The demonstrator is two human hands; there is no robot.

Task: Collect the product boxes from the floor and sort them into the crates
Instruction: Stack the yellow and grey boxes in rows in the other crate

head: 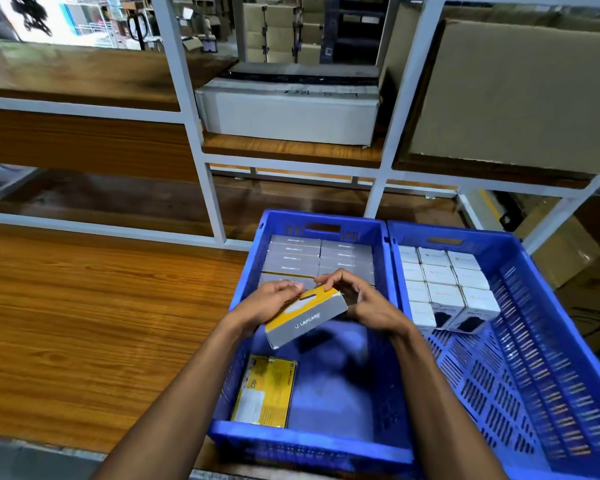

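I see my left hand (269,301) and my right hand (361,299) both holding one grey and yellow product box (305,317), with the fingers curled around its two ends. The box is tilted and hangs above the middle of the left blue crate (243,271), not touching what lies inside. At the far wall of this crate, rows of grey boxes (321,258) are packed close together. In its near left corner a yellow box (265,391) lies flat on the bottom. The right blue crate (534,306) touches the left one along their long walls. In its far left corner white boxes (444,282) stand in tight rows, and its near part shows the slotted bottom. Both crates stand on a wooden shelf (84,323) with a white metal frame. On the shelf level behind there is a long white carton (288,112), and to its right a big brown carton (520,95).
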